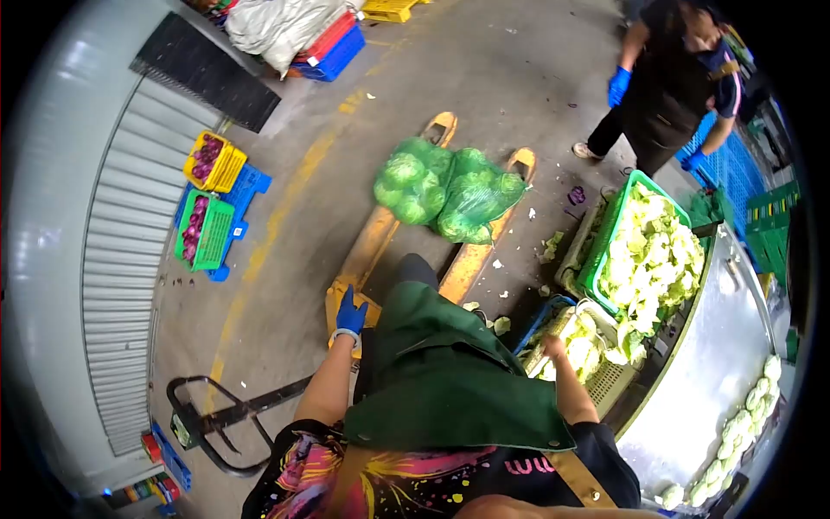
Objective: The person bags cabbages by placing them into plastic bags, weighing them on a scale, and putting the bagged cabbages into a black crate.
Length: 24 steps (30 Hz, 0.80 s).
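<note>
My left hand (348, 315), in a blue glove, is held out over the back end of a yellow pallet jack (372, 246), fingers apart and nothing in them. On the jack's forks lie two green mesh bags of cabbages (413, 182), side by side. My right hand (552, 347) is low at my right side, overlapping the near side of a cream crate (616, 391) that holds pale green leaves (581, 344). Its fingers are small and blurred, so I cannot tell whether they grip the crate.
A green crate (596, 259) heaped with cabbage leaves stands beside a metal table (692, 381) with a row of cabbages. A person (670, 86) in blue gloves stands ahead right. Left are crates of purple vegetables (206, 161) and the jack's handle (194, 419). Leaf scraps litter the floor.
</note>
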Motion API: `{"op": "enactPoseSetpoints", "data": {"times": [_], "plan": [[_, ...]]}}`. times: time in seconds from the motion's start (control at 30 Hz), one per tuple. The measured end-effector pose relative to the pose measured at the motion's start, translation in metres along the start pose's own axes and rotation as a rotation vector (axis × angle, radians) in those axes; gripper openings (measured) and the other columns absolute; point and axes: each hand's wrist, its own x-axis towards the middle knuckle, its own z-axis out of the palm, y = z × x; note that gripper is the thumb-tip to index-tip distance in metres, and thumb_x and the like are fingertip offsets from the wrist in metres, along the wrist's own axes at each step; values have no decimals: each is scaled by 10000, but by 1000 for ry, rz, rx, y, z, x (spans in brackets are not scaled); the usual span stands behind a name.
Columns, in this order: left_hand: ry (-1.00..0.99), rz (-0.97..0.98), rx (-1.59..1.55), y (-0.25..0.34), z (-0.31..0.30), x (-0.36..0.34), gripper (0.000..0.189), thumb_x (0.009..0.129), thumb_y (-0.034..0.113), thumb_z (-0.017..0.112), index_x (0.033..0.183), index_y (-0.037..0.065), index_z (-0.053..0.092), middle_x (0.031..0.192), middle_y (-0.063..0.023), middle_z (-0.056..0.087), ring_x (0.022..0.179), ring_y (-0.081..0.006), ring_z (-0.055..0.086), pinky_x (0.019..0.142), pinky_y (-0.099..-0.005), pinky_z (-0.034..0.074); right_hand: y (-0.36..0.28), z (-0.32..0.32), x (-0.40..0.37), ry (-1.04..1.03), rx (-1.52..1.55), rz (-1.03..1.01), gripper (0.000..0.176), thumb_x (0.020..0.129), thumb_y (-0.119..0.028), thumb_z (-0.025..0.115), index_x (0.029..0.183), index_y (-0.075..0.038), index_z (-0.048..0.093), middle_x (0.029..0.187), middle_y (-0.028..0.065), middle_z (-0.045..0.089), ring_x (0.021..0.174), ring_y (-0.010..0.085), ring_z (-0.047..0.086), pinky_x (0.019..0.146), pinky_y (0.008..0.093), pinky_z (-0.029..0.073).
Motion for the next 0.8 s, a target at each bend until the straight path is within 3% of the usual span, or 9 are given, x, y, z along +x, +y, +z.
{"op": "enactPoseSetpoints", "data": {"times": [0.03, 0.07, 0.1, 0.17, 0.33, 0.57, 0.63, 0.7, 0.8], "plan": [[48, 80, 42, -23, 9, 26, 750, 861, 277, 673, 1491, 69, 322, 1449, -227, 437, 1298, -365, 468, 1076, -402, 376, -21, 1, -33, -186, -43, 131, 302, 673, -135, 707, 973, -100, 716, 908, 103, 708, 840, 268, 687, 715, 387, 559], [94, 162, 83, -37, 13, 45, 776, 873, 326, 663, 1502, 60, 294, 1481, -231, 397, 1341, -363, 425, 1101, -398, 349, -8, 25, -53, -404, 129, 250, 288, 856, -332, 554, 972, -129, 722, 994, 126, 710, 896, 296, 688, 783, 403, 545], [71, 168, 90, -34, 11, 59, 776, 873, 326, 663, 1502, 60, 294, 1481, -231, 397, 1341, -363, 425, 1101, -398, 349, -24, 31, -79, -388, -4, 120, 284, 854, -316, 558, 990, -138, 733, 972, 134, 715, 886, 273, 692, 780, 387, 550], [-42, -86, 178, -23, 5, 96, 795, 890, 430, 619, 1501, 42, 290, 1490, -236, 381, 1389, -360, 358, 1129, -396, 308, -73, 17, -126, -296, 155, 199, 239, 829, -253, 593, 962, -130, 749, 904, 137, 725, 828, 284, 700, 764, 382, 538], [-293, -275, 325, 27, -6, 248, 721, 941, 506, 471, 1450, 5, 374, 1459, -274, 394, 1364, -392, 375, 1130, -420, 310, -140, 10, -144, -202, 289, 566, 241, 830, -256, 594, 964, -126, 746, 903, 146, 720, 832, 294, 698, 764, 389, 535], [-196, 135, 31, 27, 51, 555, 606, 989, 421, 426, 1485, 83, 344, 1465, -245, 407, 1349, -387, 400, 1117, -423, 331, -318, -48, -101, -159, 276, 829, 244, 831, -261, 597, 968, -121, 742, 902, 159, 713, 837, 307, 694, 764, 399, 531], [-310, -172, -250, 117, 19, 582, 583, 995, 399, 432, 1481, 87, 351, 1473, -231, 401, 1342, -386, 410, 1104, -422, 346, -358, -57, -87, -178, 249, 878, 245, 832, -263, 597, 969, -119, 741, 902, 163, 711, 838, 311, 693, 764, 401, 530], [-217, 143, -45, 38, 82, 688, 574, 990, 390, 453, 1478, 105, 357, 1451, -221, 436, 1313, -386, 448, 1077, -424, 377, -389, -62, -71, -197, 222, 922, 247, 832, -264, 598, 970, -118, 740, 902, 166, 709, 839, 315, 692, 764, 404, 529], [-282, 195, -71, 21, 134, 777, 550, 974, 376, 496, 1455, 127, 403, 1402, -202, 500, 1258, -377, 508, 1042, -417, 411, -422, -66, -59, -239, 173, 996, 248, 832, -266, 599, 971, -115, 739, 902, 172, 706, 841, 321, 691, 764, 408, 527]]}}
